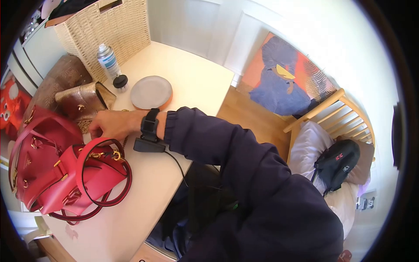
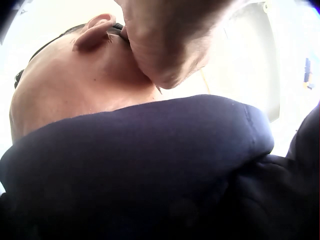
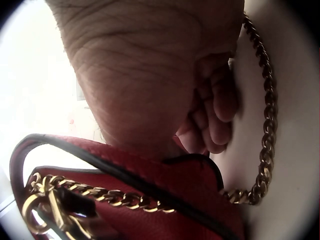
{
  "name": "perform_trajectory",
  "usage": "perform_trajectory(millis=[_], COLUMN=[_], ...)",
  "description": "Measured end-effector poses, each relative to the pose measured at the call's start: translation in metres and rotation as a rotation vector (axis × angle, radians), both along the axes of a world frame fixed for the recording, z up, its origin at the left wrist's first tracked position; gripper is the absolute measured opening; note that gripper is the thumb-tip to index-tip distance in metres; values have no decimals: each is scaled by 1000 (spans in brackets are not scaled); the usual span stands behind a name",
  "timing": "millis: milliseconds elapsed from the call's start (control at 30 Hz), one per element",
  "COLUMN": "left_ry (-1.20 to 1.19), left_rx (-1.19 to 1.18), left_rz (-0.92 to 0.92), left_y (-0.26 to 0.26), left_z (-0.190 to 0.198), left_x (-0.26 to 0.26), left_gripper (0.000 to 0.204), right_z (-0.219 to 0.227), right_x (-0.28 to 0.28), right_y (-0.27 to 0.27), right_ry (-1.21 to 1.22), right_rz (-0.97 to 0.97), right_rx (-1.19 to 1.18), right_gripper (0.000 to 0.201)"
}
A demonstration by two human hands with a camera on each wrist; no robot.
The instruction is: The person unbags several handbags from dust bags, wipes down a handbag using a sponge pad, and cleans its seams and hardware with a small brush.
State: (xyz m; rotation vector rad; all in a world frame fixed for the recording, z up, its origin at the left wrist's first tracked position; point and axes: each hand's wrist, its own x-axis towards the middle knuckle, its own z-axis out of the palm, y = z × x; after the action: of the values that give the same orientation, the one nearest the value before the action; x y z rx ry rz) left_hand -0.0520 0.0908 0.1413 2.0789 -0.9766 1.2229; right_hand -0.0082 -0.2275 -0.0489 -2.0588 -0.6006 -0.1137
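Observation:
My right hand (image 1: 112, 124) reaches over the white table with its fingers bent down, between a gold clutch (image 1: 80, 102) and a red handbag (image 1: 96, 172). In the right wrist view, the bag's red leather rim (image 3: 195, 162) overlaps the base of the hand. The curled fingertips (image 3: 226, 107) show past that rim, and I cannot tell whether they grip anything. A gold chain (image 3: 267, 120) loops beside the hand. My left hand (image 2: 170, 45) is raised against the person's neck, below the ear, in the left wrist view. Its fingers are hidden.
A larger dark red bag (image 1: 43, 144) stands behind the red handbag. Farther back are a brown bag (image 1: 65, 78), a spray can (image 1: 108, 61), a black-capped jar (image 1: 121, 83), a round grey-topped box (image 1: 151, 92) and a woven basket (image 1: 109, 35). A black backpack (image 1: 338, 163) lies on the right.

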Motion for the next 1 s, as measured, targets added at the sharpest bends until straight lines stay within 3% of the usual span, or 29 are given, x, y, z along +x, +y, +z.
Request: perform_trajectory(millis=[1000], left_ry=[182], left_rx=[-26], left_rz=[-155], left_y=[31], left_z=[-20], left_x=[-16], left_gripper=[33], right_z=[4], right_x=[-2], right_y=[-1], right_ry=[2], right_rz=[8], right_rx=[-36], right_gripper=[44])
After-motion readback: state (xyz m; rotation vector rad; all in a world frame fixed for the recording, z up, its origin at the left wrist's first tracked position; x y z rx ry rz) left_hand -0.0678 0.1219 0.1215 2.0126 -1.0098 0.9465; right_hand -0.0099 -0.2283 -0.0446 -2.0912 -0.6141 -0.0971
